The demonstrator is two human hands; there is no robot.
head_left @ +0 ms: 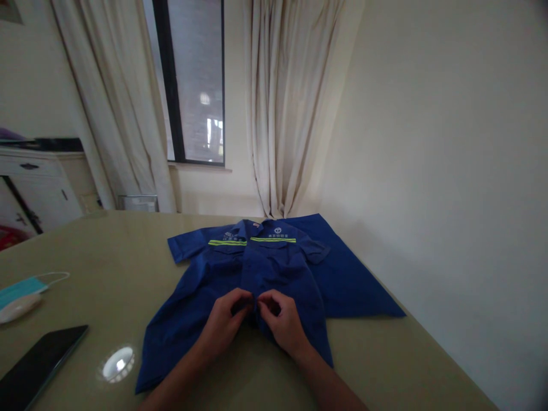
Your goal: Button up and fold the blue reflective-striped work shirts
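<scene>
A dark blue short-sleeved work shirt (278, 274) lies spread on the table, collar away from me. Yellow-green reflective stripes and pale printed lettering cross its chest. At the lower end of its front opening, my left hand (226, 317) pinches the left edge of the cloth between thumb and fingers. Close beside it, almost touching, my right hand (285, 319) pinches the right edge. Whether a button is between the fingertips I cannot tell. Behind the shirt's right side lies a flat, folded blue cloth (355, 279), partly covered by the sleeve.
The table (128, 257) meets a bare wall (440, 171) on the right. On its left side are a black tablet-like device (40, 365), a light blue face mask (23, 290) and a pale oval object (19, 308). Curtains (291, 103) and a window stand behind; a white cabinet (47, 182) is at far left.
</scene>
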